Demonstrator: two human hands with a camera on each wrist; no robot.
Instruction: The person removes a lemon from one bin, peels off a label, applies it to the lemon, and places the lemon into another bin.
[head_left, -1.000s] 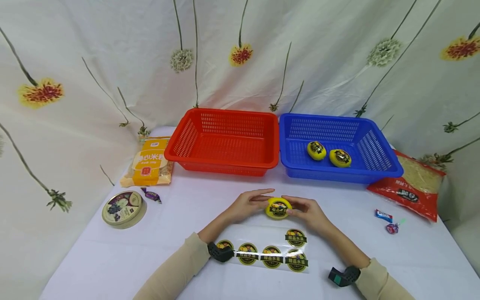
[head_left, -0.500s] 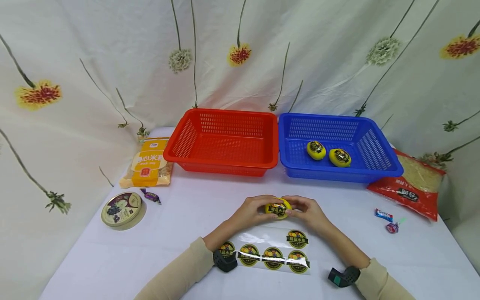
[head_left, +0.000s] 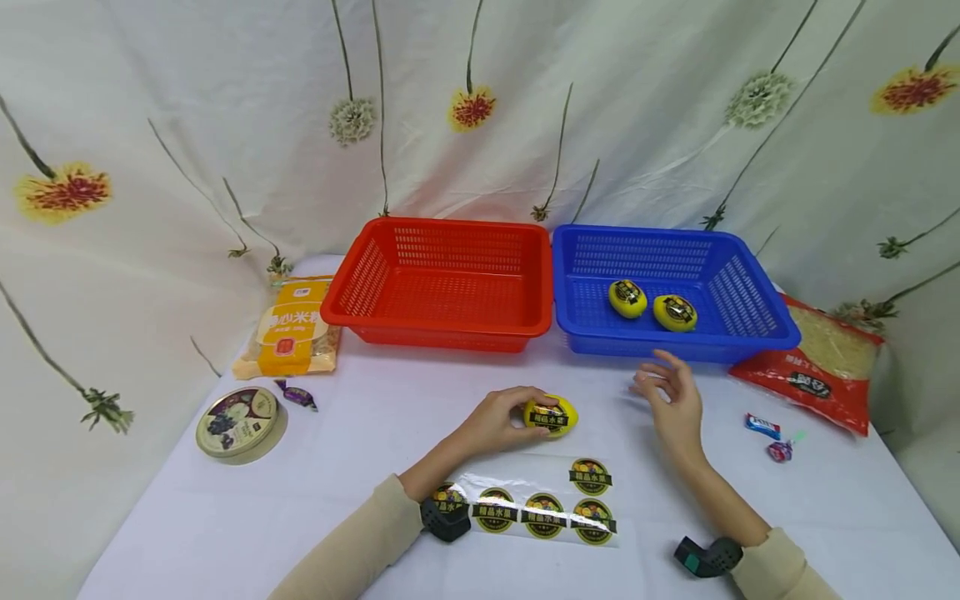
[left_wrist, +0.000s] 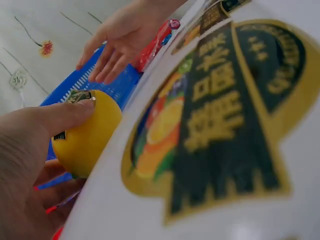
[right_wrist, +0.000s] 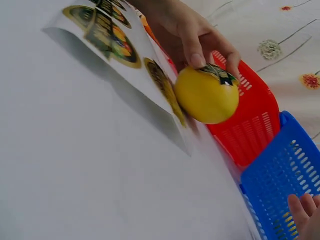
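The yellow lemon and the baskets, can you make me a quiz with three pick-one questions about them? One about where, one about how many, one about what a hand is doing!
1. Where is the lemon that the left hand holds?
A. in the red basket
B. over the table, near the sticker sheet
C. on the round tin

2. How many lemons lie in the blue basket?
A. none
B. two
C. five

3. What is the right hand doing?
A. holding nothing, fingers relaxed
B. gripping a candy
C. pressing a sticker

Answers:
1 B, the head view shows it just behind the sticker sheet, outside both baskets.
2 B, two stickered lemons sit side by side there.
3 A, it is apart from the lemon with nothing in it.
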